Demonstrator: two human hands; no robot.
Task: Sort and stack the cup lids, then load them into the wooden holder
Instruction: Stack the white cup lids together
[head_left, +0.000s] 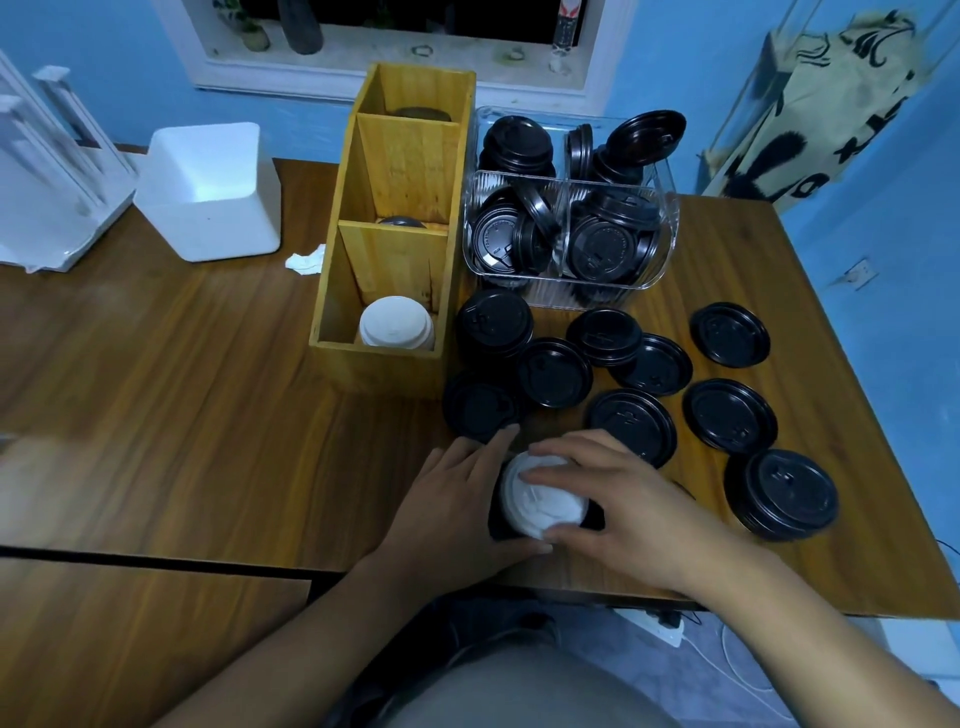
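white lids, gripped by both hands, are half hidden.

Light: we are seeing dim, bluish light; faint sheen on the table
Edges: wide-angle bending; left side blurring

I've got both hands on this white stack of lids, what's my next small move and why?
Probably lift the white stack and lower it into the holder's near compartment. The left hand and right hand both grip it, white lids sit in that compartment, and the loose lids on the table are black.
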